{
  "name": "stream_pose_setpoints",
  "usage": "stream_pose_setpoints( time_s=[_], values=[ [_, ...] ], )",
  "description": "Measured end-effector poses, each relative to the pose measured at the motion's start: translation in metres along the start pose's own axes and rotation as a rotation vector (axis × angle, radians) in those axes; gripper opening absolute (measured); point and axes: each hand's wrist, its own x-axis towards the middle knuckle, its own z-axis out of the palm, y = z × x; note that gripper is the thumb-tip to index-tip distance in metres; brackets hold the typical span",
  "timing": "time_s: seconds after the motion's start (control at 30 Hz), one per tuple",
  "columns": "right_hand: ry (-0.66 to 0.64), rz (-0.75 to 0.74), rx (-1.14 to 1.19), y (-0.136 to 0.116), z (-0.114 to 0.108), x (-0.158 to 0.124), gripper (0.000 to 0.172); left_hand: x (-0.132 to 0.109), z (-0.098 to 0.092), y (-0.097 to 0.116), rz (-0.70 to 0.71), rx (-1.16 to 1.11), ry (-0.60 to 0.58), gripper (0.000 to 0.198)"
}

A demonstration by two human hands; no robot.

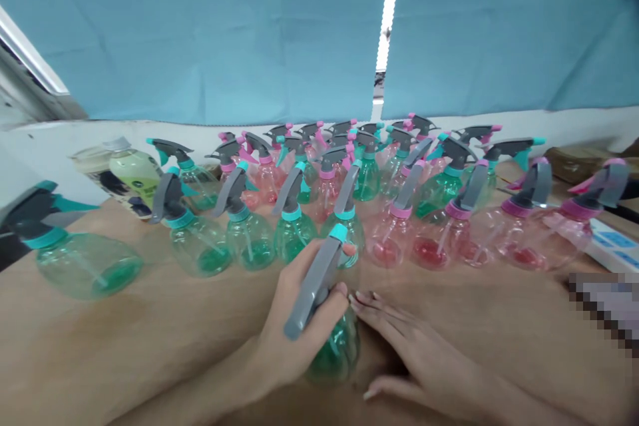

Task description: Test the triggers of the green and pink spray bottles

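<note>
My left hand [279,323] is wrapped round the neck of a green spray bottle [335,353] with a grey spray head and a turquoise nozzle. That bottle stands at the front middle of the table, partly hidden by my fingers. Close on its right, my right hand [424,346] is low over the table with fingers stretched out, holding nothing. Just beyond my hands runs a row of similar bottles, among them a green spray bottle [294,236] and a pink spray bottle [387,246].
More pink and green spray bottles crowd behind the front row. A lone green spray bottle [87,266] stands at the left. Behind it is a pale green labelled bottle [134,173]. A pixelated flat object [612,309] lies at the right edge of the wooden table [164,346].
</note>
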Motion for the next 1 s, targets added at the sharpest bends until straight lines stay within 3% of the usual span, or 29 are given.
stream_pose_setpoints(
  time_s=[0.13, 0.33, 1.0],
  values=[
    [-0.005, 0.023, 0.013, 0.002, -0.001, -0.002, 0.085, -0.001, 0.004, 0.002, -0.015, -0.095, -0.042, 0.029],
    [0.008, -0.005, -0.009, -0.001, -0.002, -0.001, 0.084, -0.006, 0.01, 0.009, 0.07, -0.024, -0.025, 0.031],
    [0.04, 0.002, -0.024, 0.002, 0.004, -0.003, 0.083, -0.006, -0.001, 0.0, 0.095, 0.079, -0.053, 0.014]
  ],
)
